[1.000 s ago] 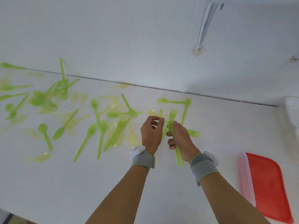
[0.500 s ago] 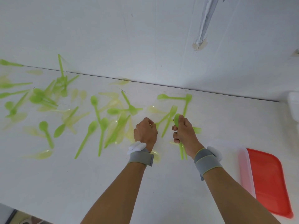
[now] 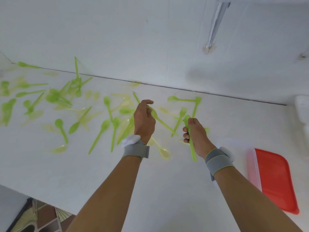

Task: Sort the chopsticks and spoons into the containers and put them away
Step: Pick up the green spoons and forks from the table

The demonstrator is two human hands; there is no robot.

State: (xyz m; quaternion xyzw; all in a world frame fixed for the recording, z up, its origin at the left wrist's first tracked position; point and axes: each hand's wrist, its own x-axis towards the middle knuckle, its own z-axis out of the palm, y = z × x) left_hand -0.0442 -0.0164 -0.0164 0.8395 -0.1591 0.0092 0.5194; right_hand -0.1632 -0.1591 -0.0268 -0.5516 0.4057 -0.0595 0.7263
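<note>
Several green plastic spoons (image 3: 100, 134) and a fork (image 3: 179, 120) lie scattered over the white table (image 3: 83, 173), among pale yellow clear ones. My left hand (image 3: 143, 122) pinches one green spoon (image 3: 160, 121) by its bowl end, its handle slanting down to the right. My right hand (image 3: 196, 135) grips a bundle of green utensils (image 3: 190, 139), their handles sticking out below the fist towards me.
A clear container with a red lid (image 3: 274, 180) sits at the table's right edge. A white object (image 3: 302, 108) stands at the far right by the wall. The table's near left corner shows patterned floor (image 3: 41, 218) below. A pale spoon (image 3: 163, 152) lies between my wrists.
My left hand has lifted off the table holding a green spoon it picked up. My right hand stays put with its bundle. The camera has moved closer.
</note>
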